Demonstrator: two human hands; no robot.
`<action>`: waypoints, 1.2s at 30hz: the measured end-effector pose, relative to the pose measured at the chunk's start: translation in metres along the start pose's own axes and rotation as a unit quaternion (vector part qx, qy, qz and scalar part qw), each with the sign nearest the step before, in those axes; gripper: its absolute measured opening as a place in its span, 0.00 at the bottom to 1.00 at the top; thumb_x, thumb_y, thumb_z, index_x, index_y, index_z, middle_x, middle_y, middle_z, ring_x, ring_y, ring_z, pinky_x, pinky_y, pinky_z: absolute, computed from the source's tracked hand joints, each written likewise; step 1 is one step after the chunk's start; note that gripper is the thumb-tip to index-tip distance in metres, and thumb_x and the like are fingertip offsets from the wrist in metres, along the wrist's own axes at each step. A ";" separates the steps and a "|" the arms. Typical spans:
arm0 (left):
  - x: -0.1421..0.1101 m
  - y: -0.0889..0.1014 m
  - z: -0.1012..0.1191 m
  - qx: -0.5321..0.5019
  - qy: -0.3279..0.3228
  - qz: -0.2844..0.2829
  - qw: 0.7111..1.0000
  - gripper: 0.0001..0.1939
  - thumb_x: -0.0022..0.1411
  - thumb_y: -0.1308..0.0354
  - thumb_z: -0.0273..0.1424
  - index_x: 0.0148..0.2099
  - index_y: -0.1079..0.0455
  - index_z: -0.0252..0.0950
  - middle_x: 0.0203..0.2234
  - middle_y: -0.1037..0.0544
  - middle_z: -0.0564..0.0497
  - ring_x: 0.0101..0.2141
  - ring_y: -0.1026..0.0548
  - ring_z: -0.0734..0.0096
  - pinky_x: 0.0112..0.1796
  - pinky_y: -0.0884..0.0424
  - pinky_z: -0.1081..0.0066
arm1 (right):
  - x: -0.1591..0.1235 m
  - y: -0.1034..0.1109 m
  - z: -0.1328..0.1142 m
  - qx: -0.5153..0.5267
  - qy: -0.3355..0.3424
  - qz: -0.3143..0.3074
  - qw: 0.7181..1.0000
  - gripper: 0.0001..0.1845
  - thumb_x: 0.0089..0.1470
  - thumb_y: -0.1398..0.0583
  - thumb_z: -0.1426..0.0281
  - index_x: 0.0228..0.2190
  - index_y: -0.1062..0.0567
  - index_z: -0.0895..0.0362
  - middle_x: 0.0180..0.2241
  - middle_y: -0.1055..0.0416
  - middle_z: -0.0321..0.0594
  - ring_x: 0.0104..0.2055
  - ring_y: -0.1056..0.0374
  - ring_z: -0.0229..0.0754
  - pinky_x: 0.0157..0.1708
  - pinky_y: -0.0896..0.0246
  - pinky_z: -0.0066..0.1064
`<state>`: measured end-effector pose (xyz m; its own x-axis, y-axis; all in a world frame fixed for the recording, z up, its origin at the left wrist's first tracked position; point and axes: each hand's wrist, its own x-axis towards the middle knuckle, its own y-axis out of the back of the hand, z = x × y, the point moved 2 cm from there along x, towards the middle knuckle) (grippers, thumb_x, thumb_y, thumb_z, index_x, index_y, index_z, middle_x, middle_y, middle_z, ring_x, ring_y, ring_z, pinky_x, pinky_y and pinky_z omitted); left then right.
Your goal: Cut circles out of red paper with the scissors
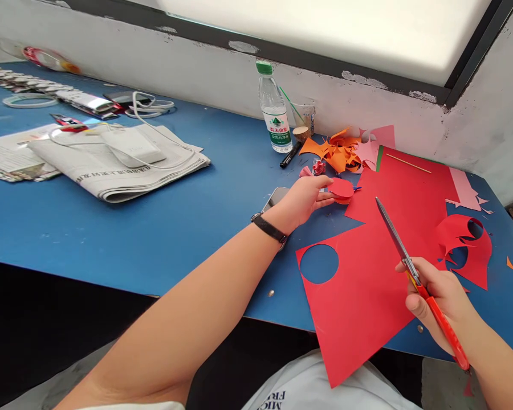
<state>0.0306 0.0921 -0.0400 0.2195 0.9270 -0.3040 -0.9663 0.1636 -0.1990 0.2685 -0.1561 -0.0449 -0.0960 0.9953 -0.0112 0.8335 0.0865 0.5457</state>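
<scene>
My left hand point(304, 199) reaches across the blue table point(154, 228) and pinches a small red paper circle point(341, 189), one of a small stack. It wears a dark wristband point(268, 227). My right hand point(440, 299) is closed round the red handles of scissors point(404, 259), whose closed blades point up and left over a large red paper sheet point(367, 290). The sheet has a round hole point(318, 263) cut in it and hangs over the table's near edge.
A water bottle point(274, 111), a black marker point(289, 155) and a plastic cup point(304, 117) stand by the wall. Orange and pink scraps point(346, 148) lie behind the red sheet; a cut red scrap point(465, 247) lies at the right. Newspapers with a white device and cable point(128, 151) lie at the left. A phone point(276, 198) lies under my left wrist.
</scene>
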 end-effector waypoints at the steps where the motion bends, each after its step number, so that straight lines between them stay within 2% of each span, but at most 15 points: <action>1: 0.001 0.002 0.000 0.014 -0.006 0.006 1.000 0.13 0.57 0.29 0.33 0.43 0.24 0.37 0.43 0.12 0.43 0.46 0.12 0.57 0.46 0.16 0.67 | 0.000 0.000 0.000 0.000 0.003 0.000 1.000 0.37 0.69 0.43 0.33 0.53 0.25 0.53 0.25 0.47 0.25 0.20 0.49 0.37 0.19 0.49 0.30; 7: 0.000 0.020 0.008 0.129 -0.024 0.042 0.991 0.10 0.50 0.25 0.30 0.30 0.25 0.40 0.24 0.19 0.51 0.40 0.15 0.50 0.35 0.21 0.65 | 0.001 -0.001 0.000 0.011 0.001 -0.002 1.000 0.33 0.71 0.42 0.36 0.51 0.24 0.53 0.25 0.48 0.26 0.20 0.47 0.38 0.18 0.45 0.31; 9: -0.002 0.023 0.010 0.147 -0.018 0.040 0.988 0.11 0.49 0.25 0.29 0.27 0.26 0.40 0.22 0.20 0.52 0.39 0.15 0.50 0.34 0.23 0.65 | 0.001 -0.001 0.000 0.016 -0.003 -0.005 1.000 0.32 0.71 0.41 0.37 0.51 0.24 0.52 0.25 0.49 0.26 0.20 0.48 0.38 0.18 0.45 0.31; 13: -0.004 0.014 0.008 0.140 0.017 0.008 0.990 0.10 0.49 0.23 0.31 0.29 0.22 0.38 0.29 0.14 0.46 0.37 0.15 0.54 0.34 0.22 0.65 | 0.003 -0.002 0.002 0.016 0.000 -0.008 1.000 0.30 0.70 0.40 0.39 0.51 0.23 0.52 0.25 0.50 0.26 0.22 0.51 0.39 0.18 0.46 0.31; 16: -0.004 0.004 0.000 0.101 0.048 -0.014 0.994 0.10 0.58 0.24 0.32 0.33 0.21 0.35 0.33 0.14 0.43 0.36 0.14 0.58 0.39 0.18 0.64 | 0.003 -0.002 0.003 0.002 0.016 0.002 1.000 0.30 0.71 0.41 0.39 0.51 0.23 0.52 0.24 0.48 0.26 0.21 0.49 0.39 0.18 0.46 0.31; 20: -0.001 -0.001 -0.008 0.060 0.046 -0.023 0.997 0.08 0.74 0.31 0.32 0.48 0.21 0.32 0.43 0.15 0.46 0.42 0.15 0.63 0.44 0.15 0.62 | 0.002 -0.003 0.005 -0.010 0.024 0.007 1.000 0.31 0.72 0.42 0.38 0.52 0.24 0.52 0.24 0.47 0.26 0.20 0.48 0.39 0.19 0.48 0.32; 22: 0.000 -0.002 -0.011 0.056 0.039 -0.029 0.997 0.12 0.77 0.32 0.34 0.56 0.22 0.32 0.50 0.16 0.44 0.46 0.15 0.61 0.46 0.14 0.60 | 0.002 -0.004 0.005 -0.003 0.021 0.000 1.000 0.30 0.72 0.42 0.39 0.52 0.24 0.52 0.24 0.48 0.26 0.20 0.48 0.39 0.19 0.50 0.32; 24: 0.001 -0.001 -0.013 0.061 0.030 -0.042 0.997 0.15 0.77 0.33 0.36 0.59 0.23 0.33 0.53 0.17 0.43 0.48 0.16 0.59 0.48 0.14 0.57 | 0.002 -0.004 0.004 0.001 0.019 -0.007 1.000 0.28 0.73 0.41 0.42 0.53 0.25 0.52 0.24 0.49 0.26 0.21 0.50 0.39 0.21 0.54 0.33; 26: 0.001 0.000 -0.015 0.074 0.015 -0.053 0.996 0.12 0.73 0.28 0.34 0.53 0.19 0.33 0.50 0.15 0.42 0.47 0.15 0.59 0.49 0.15 0.58 | 0.002 -0.003 0.001 -0.006 0.022 -0.008 1.000 0.23 0.74 0.40 0.46 0.52 0.25 0.52 0.25 0.50 0.25 0.23 0.52 0.39 0.23 0.56 0.34; 28: 0.003 0.001 -0.016 0.099 -0.005 -0.050 0.994 0.12 0.61 0.20 0.31 0.42 0.17 0.32 0.42 0.13 0.43 0.43 0.15 0.59 0.48 0.16 0.62 | 0.002 -0.002 -0.001 -0.017 0.029 -0.009 0.999 0.20 0.75 0.39 0.49 0.51 0.24 0.52 0.25 0.51 0.25 0.24 0.54 0.39 0.24 0.58 0.35; 31: 0.005 0.005 -0.017 0.156 -0.040 -0.015 0.987 0.19 0.44 0.13 0.33 0.36 0.16 0.34 0.34 0.14 0.45 0.39 0.16 0.56 0.42 0.18 0.62 | 0.002 -0.002 -0.002 -0.022 0.031 -0.015 0.999 0.19 0.74 0.38 0.50 0.50 0.24 0.52 0.25 0.51 0.25 0.25 0.55 0.39 0.25 0.58 0.35; 33: 0.006 0.007 -0.016 0.196 -0.065 0.012 0.978 0.22 0.40 0.13 0.35 0.35 0.17 0.36 0.31 0.15 0.47 0.38 0.17 0.54 0.38 0.20 0.62 | 0.002 -0.002 -0.002 -0.022 0.030 -0.011 0.999 0.20 0.74 0.38 0.50 0.50 0.24 0.53 0.25 0.51 0.25 0.25 0.55 0.39 0.25 0.57 0.34; 36: 0.008 0.008 -0.014 0.245 -0.090 0.025 0.965 0.19 0.43 0.15 0.36 0.35 0.18 0.37 0.30 0.16 0.48 0.36 0.17 0.53 0.35 0.22 0.63 | 0.001 -0.002 -0.004 -0.024 0.043 0.000 0.999 0.19 0.73 0.37 0.50 0.49 0.24 0.53 0.24 0.51 0.25 0.24 0.55 0.39 0.24 0.58 0.34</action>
<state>0.0262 0.0960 -0.0569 0.1870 0.9743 -0.1254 -0.9326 0.2162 0.2889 0.2644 -0.1555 -0.0431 -0.1442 0.9878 0.0587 0.8061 0.0828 0.5859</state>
